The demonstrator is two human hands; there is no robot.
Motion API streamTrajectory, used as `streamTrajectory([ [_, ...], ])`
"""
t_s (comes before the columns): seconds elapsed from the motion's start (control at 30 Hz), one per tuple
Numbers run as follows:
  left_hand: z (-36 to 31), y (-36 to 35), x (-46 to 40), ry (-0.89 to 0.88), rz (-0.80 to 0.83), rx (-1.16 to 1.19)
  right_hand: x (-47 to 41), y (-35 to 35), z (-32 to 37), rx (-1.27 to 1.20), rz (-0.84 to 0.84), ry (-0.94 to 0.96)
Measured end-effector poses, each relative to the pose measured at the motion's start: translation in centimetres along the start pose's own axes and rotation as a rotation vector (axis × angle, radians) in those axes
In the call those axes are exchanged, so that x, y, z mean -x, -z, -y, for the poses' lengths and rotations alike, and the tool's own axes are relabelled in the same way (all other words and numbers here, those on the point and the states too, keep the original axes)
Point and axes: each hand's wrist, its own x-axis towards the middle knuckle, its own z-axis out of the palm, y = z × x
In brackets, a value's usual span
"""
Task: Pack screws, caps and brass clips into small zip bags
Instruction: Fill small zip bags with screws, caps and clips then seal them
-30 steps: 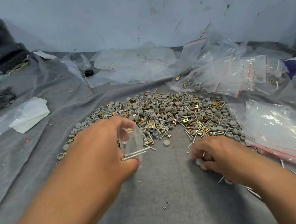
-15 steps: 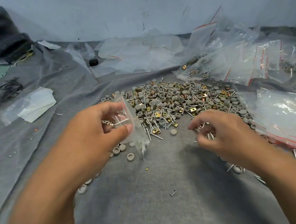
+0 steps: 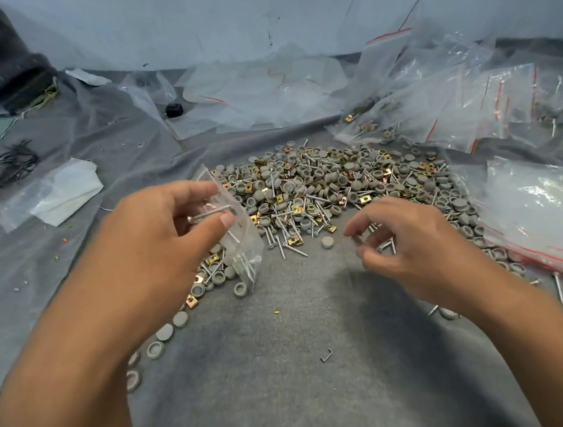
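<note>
Left hand (image 3: 158,239) pinches small zip bag (image 3: 237,238) and a screw (image 3: 208,213) lying crosswise; right hand (image 3: 410,242), fingers loosely curled, grip unclear, hovers right of bag, nearer the pile (image 3: 332,181).

head-worn view, facing down, close

packing bench: hardware heap (image 3: 332,187), zip bags (image 3: 434,102)

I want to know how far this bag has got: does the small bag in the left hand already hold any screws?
Yes: several screws show through the clear small bag that the left hand holds.
</note>
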Motion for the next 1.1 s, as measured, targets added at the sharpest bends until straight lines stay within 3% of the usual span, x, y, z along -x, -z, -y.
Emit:
streamTrajectory([
  [0.57,-1.0,-0.4,0.6,-0.042,-0.049,-0.09,-0.2,-0.8,0.6,0.001,-0.043,0.03],
  [0.73,-1.2,0.0,0.9,-0.082,0.081,-0.007,-0.1,-0.6,1.9,-0.386,-0.221,0.094],
  [0.83,-1.4,-0.5,1.0,-0.12,0.201,-0.047,0.0,-0.6,3.2,-0.672,-0.292,0.106],
  [0.9,-1.8,-1.3,1.1,-0.151,0.189,-0.102,0.1,-0.7,4.3,-0.792,-0.325,0.141],
  [1.1,-3.3,-3.9,1.5,-0.207,0.135,-0.137,0.3,-1.1,6.1,-0.689,-0.359,0.301],
])
